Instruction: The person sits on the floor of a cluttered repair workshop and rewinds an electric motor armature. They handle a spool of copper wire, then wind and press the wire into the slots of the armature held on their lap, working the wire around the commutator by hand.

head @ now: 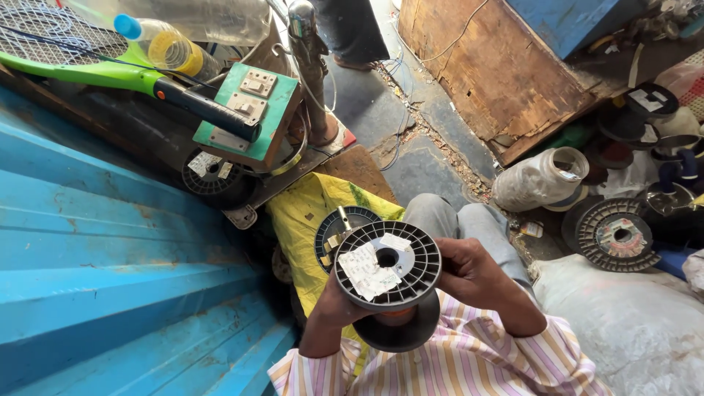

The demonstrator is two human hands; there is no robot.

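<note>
I hold a black plastic wire spool [387, 265] upright in front of me, its ribbed top flange bearing torn white paper labels. My left hand [331, 301] cups the spool from the left and below. My right hand [469, 270] grips its right rim. Copper-coloured wire shows between the two flanges. A second black spool [339, 224] lies just behind on a yellow cloth [301, 220]. My striped sleeves frame the bottom of the view.
A blue corrugated metal wall [110, 271] fills the left. A green switch box [249, 110], a green racket [88, 66] and a plastic bottle [165, 45] sit above. More spools [620, 236], a white jar [539, 180], a wooden crate [499, 66] and a white sack [631, 323] lie right.
</note>
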